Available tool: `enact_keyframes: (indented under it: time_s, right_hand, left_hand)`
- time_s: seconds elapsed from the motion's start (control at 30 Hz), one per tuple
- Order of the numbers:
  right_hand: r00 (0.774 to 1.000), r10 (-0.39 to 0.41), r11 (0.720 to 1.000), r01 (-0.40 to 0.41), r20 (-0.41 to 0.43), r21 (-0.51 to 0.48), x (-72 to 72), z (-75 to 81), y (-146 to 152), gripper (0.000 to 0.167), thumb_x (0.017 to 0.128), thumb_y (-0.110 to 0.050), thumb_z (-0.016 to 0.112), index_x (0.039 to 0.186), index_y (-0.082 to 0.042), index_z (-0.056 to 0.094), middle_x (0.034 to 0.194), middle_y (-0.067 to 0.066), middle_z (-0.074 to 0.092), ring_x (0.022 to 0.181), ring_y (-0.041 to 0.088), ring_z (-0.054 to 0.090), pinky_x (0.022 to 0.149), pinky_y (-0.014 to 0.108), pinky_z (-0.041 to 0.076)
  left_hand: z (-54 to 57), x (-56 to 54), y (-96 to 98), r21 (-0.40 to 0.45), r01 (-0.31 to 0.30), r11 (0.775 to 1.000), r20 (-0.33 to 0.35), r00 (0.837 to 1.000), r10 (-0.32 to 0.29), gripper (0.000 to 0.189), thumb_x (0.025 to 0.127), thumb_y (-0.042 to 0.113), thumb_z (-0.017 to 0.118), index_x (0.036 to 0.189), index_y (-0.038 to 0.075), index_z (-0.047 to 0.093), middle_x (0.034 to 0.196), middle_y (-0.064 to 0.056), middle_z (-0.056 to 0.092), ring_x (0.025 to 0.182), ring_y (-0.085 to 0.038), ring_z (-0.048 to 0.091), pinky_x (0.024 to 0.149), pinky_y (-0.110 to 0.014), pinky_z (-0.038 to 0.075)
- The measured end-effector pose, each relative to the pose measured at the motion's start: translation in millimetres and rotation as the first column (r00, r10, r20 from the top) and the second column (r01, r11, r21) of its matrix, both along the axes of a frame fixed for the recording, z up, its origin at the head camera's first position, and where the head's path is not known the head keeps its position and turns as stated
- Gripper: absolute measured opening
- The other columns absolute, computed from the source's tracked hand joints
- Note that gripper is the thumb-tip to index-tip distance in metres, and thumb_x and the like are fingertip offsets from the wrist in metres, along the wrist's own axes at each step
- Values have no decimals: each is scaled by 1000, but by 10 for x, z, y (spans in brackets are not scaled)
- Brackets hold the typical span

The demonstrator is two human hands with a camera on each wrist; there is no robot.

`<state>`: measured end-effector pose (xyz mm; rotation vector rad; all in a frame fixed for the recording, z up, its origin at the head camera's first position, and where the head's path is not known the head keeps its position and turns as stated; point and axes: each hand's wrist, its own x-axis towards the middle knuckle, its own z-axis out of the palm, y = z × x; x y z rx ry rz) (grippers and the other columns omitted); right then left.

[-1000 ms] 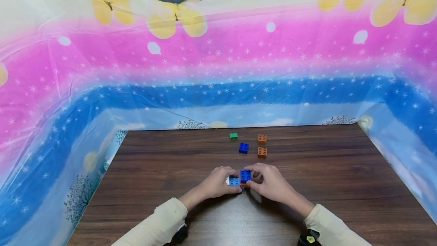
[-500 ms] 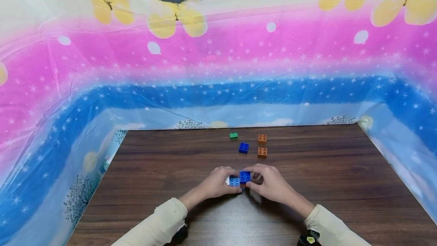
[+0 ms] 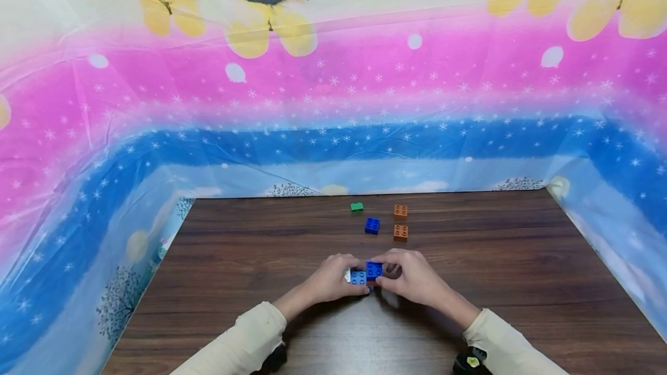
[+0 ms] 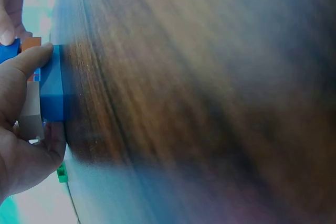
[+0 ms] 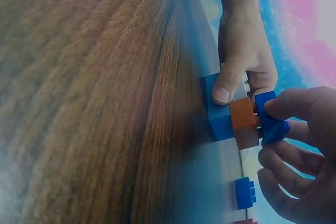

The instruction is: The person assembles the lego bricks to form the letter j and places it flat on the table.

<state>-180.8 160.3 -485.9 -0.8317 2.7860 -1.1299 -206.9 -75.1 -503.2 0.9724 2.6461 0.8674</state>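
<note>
Near the middle of the table, my left hand (image 3: 336,278) grips a joined group of toy building bricks. In the right wrist view, its thumb presses the side of the blue bottom brick (image 5: 220,123). A light blue studded top (image 3: 358,277) shows beside that hand, and a whitish brick (image 4: 31,111) sits on the blue one in the left wrist view. At the right end stands an orange brick (image 5: 244,121). My right hand (image 3: 414,276) pinches a dark blue brick (image 3: 374,269) over the orange one; in the right wrist view, a narrow gap with studs shows between them.
Beyond the hands, loose bricks lie on the brown wooden table (image 3: 250,236): a green one (image 3: 356,207), a dark blue one (image 3: 372,225) and two orange ones, the far orange brick (image 3: 400,211) and the near orange brick (image 3: 400,232). A patterned cloth (image 3: 323,143) hangs behind.
The dark blue brick in my right hand has shifted very slightly toward me over the orange brick. My left hand keeps its grip with no visible movement.
</note>
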Motion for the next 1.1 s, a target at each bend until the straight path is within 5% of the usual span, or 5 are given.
enact_keyframes:
  time_s: [1.1]
  right_hand:
    - [997,-16,998,21,-81,61,23,-22,-4,38,89,-23,81,126,-17,74,113,1,74,84,5,66,69,25,50]
  left_hand:
    - [20,5,12,-15,4,1000,-14,1000,-4,43,90,41,79,125,17,73,111,4,71,89,-7,56,87,-35,42]
